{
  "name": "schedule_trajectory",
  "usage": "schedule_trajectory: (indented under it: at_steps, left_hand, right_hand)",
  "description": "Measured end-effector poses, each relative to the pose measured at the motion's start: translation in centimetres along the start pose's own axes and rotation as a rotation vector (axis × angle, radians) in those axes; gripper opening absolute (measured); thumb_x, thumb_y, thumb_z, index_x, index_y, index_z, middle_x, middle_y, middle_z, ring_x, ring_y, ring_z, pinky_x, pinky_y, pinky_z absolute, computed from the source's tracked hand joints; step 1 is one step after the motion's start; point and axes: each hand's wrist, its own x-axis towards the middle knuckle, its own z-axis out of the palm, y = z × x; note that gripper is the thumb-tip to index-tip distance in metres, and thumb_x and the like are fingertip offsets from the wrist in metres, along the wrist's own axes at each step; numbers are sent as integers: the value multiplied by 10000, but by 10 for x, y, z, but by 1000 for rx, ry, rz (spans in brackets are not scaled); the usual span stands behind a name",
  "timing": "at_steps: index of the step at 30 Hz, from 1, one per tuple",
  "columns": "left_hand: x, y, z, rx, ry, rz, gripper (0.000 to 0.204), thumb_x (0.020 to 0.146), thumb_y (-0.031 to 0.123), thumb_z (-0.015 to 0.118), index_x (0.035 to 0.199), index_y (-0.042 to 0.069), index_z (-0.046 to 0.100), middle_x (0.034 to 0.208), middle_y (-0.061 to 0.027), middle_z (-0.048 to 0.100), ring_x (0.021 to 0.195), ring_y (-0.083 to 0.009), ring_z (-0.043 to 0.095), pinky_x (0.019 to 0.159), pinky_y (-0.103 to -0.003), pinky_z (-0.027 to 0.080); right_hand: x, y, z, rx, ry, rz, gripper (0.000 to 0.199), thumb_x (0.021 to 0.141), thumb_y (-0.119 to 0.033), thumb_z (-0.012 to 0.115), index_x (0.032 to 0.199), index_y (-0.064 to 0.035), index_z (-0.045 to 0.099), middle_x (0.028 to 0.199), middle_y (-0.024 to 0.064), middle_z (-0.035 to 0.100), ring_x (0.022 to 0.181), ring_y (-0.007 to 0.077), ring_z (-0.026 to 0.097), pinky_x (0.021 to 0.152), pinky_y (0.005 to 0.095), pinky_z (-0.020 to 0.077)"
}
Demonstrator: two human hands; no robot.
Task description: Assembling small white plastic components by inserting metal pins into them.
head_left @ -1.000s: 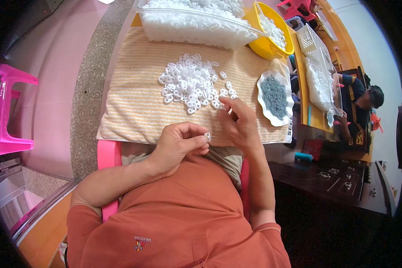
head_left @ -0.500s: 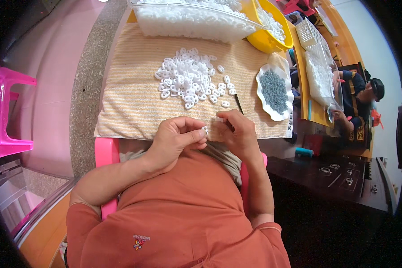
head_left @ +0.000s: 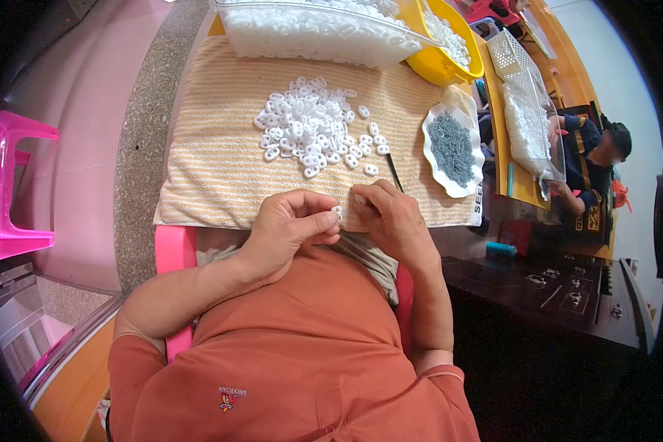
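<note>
Over the near edge of a striped towel [head_left: 214, 140], my left hand [head_left: 287, 227] pinches a small white oval piece with holes [head_left: 337, 211] between thumb and forefinger. My right hand [head_left: 398, 225] is close to its right, with fingers curled together in a pinch. Something pale shows at those fingertips, too small to name. A heap of similar white two-holed pieces [head_left: 302, 125] lies beyond both hands, with several loose ones at its right. A thin black stick [head_left: 395, 172] rests on the towel just past my right hand.
A wavy-rimmed white dish [head_left: 435, 171] holds small grey pieces [head_left: 451, 146]. At the back stand a clear bin [head_left: 317, 53] and a yellow basin [head_left: 429, 68], both with white pieces. Another person [head_left: 593, 158] sits at the right by a clear tray. A pink stool [head_left: 15, 184] is at left.
My right hand has turned and lowered slightly, its fingertips shifting a little left toward my left hand. My left hand keeps its pinch on the white piece. The other person's head has moved slightly.
</note>
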Motion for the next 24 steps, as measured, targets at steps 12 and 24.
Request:
schedule_trajectory:
  at_steps: [12,24]
  left_hand:
    - [0,0,1,3,7,-4,164,873,28,632,1027,-21,601,876,-65,637,768,-123,630,713,-270,566]
    - [-1,2,2,10,19,-15,169,870,27,632,1027,-27,597,898,-68,634,771,-117,630,710,-259,566]
  right_hand:
    - [-11,15,8,914,19,232,205,850,2,634,1040,38,565,811,35,604,782,128,634,685,253,526]
    - [-12,16,18,1147,2,252,284,841,-4,665,1101,49,563,890,79,647,749,122,637,632,246,556]
